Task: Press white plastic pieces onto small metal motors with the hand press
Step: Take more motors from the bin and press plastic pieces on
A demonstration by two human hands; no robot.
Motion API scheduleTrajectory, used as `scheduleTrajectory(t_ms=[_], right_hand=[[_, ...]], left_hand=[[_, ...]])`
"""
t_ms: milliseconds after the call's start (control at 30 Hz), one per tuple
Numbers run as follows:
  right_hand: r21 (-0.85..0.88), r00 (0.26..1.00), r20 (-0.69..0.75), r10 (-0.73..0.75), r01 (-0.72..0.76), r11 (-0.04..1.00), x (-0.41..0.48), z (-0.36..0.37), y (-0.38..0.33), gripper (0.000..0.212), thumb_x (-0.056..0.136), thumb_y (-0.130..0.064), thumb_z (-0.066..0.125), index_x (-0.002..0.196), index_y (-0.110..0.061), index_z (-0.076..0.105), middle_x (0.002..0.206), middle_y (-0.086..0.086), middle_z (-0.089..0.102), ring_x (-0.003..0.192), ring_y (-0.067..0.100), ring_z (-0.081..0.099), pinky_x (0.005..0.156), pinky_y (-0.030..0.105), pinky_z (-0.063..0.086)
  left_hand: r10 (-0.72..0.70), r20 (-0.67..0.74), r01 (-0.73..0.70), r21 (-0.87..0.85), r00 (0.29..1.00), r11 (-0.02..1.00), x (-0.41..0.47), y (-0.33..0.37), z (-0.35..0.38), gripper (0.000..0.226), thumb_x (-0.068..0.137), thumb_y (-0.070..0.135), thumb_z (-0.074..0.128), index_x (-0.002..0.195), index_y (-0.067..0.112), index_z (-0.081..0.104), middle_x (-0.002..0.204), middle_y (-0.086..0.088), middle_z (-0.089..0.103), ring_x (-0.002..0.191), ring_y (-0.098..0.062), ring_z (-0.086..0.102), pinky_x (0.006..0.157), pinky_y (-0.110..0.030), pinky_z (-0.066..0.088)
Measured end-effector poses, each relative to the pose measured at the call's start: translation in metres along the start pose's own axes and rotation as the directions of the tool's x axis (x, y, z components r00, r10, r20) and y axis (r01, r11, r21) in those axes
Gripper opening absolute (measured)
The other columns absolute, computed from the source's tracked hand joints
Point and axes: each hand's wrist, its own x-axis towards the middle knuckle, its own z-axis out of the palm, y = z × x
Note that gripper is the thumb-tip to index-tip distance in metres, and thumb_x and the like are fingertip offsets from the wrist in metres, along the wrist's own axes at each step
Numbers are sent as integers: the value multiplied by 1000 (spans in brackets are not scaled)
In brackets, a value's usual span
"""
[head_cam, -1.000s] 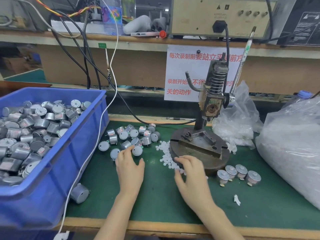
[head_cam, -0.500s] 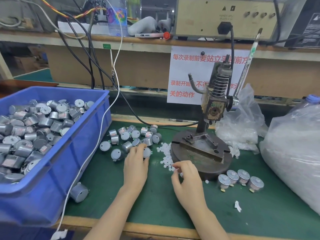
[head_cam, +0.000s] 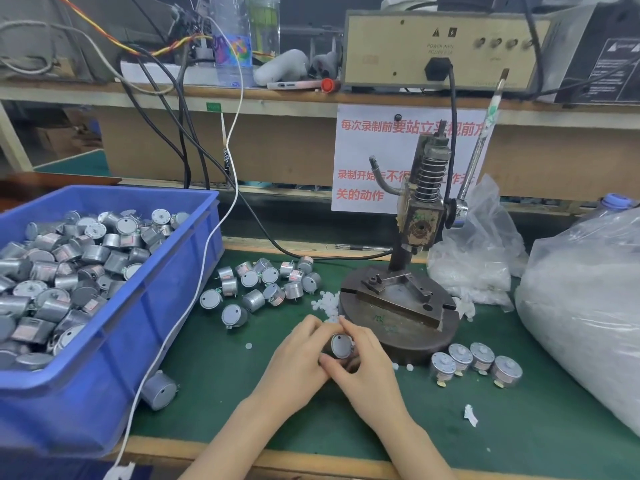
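left hand [head_cam: 298, 355] and right hand [head_cam: 367, 363] now joined, gripping motor [head_cam: 341, 346]

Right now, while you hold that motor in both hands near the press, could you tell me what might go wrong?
1. The left hand and right hand pinch the motor with fingertips only; it could slip and roll away.
2. The loose white pieces lie just beyond the hands; a careless move could scatter them.
3. A stray motor lies by the blue bin near the table's front edge and might roll off.
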Motion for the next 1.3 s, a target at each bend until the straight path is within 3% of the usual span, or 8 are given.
scheduleTrajectory(t_ms=[133, 333, 467, 600, 800, 967, 1100, 1300], right_hand=[[34, 993, -57, 99, -97, 995, 2, -2, 4, 53, 81, -18, 70, 128, -31, 48, 115, -12, 57, 97, 9, 58, 80, 12, 44], [20, 967, -241, 79, -76, 997, 4, -2, 6, 38, 87, -27, 63, 124, -24, 54, 101, -21, 50, 73, 3, 55, 72, 9, 42], [110, 950, -276, 145, -119, 987, 3, -4, 8, 44, 90, -33, 56, 133, -27, 47, 104, -15, 51, 89, 15, 55, 81, 34, 51], [78, 945, -305, 116, -96, 992, 2, -5, 6, 34, 90, -31, 57, 123, -29, 52, 103, -23, 51, 72, 3, 50, 71, 6, 37], [71, 946, -303, 118, -101, 992, 2, -5, 4, 28, 91, -29, 57, 119, -28, 57, 99, -19, 54, 73, 1, 50, 69, 4, 36], [-36, 970, -235, 64, -75, 997, 2, -4, 6, 29, 93, -27, 52, 120, -20, 59, 94, -18, 52, 77, -4, 50, 71, 4, 34], [-157, 997, -69, 19, -30, 987, 0, -3, 6, 41, 97, -27, 43, 138, -25, 42, 89, -16, 43, 88, -16, 44, 75, 4, 31], [-203, 993, 115, 27, -3, 979, 7, -2, 4, 41, 100, -29, 34, 141, -36, 32, 92, -13, 39, 79, 8, 53, 77, 13, 36]], left_hand=[[-5, 26, 4, 13, 1000, 1000, 0, 1, 7, 57, 82, 20, 57, 132, 37, 39, 100, 18, 36, 96, -3, 44, 73, -14, 35], [-77, -23, 78, 62, 997, 995, -1, -18, 6, 45, 90, 31, 54, 133, 22, 44, 109, 14, 39, 104, -4, 38, 90, -11, 29], [-98, -34, 102, 180, 995, 978, 4, -17, 16, 37, 94, 32, 47, 129, 19, 51, 113, 5, 48, 105, -12, 41, 93, -17, 30], [-89, -81, 105, 217, 993, 971, 6, -15, 19, 29, 94, 32, 48, 117, 19, 61, 107, 4, 51, 99, -15, 42, 89, -19, 32], [-5, -32, 13, 274, 999, 962, 1, -6, 11, 15, 89, 27, 60, 93, 14, 66, 97, 2, 56, 92, -17, 48, 83, -23, 38], [90, -68, -63, 331, 994, 942, -8, -4, 5, 24, 54, 15, 89, 61, 16, 66, 67, 6, 58, 61, -13, 53, 62, -21, 39], [56, -103, -29, 242, 993, 970, -15, -7, 4, 13, 67, 18, 81, 67, 14, 69, 71, 2, 59, 71, -10, 40, 67, -25, 38], [-141, -192, 149, 28, 971, 988, -16, -8, 0, 12, 87, 16, 61, 79, 13, 70, 78, 8, 55, 78, -7, 42, 71, -16, 33]])
